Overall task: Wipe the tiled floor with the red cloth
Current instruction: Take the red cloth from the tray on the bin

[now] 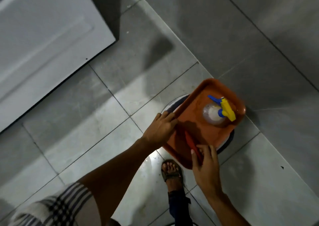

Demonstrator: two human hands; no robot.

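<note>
An orange tray [205, 134] rests on a round stool top near the wall. On its near end lies a red cloth [192, 143], seen as a narrow folded strip. My right hand [204, 163] has its fingers closed on the cloth's near end. My left hand [161, 128] rests on the tray's left rim, fingers curled over the edge. A spray bottle [218, 112] with a yellow and blue trigger head stands on the tray's far end. Grey floor tiles [96, 139] spread out below.
A white door [43, 41] stands at the upper left. A grey tiled wall [259, 36] fills the upper right, meeting the floor just behind the tray. My sandalled foot [171, 171] stands on the floor below the tray, beside a wet, shiny patch.
</note>
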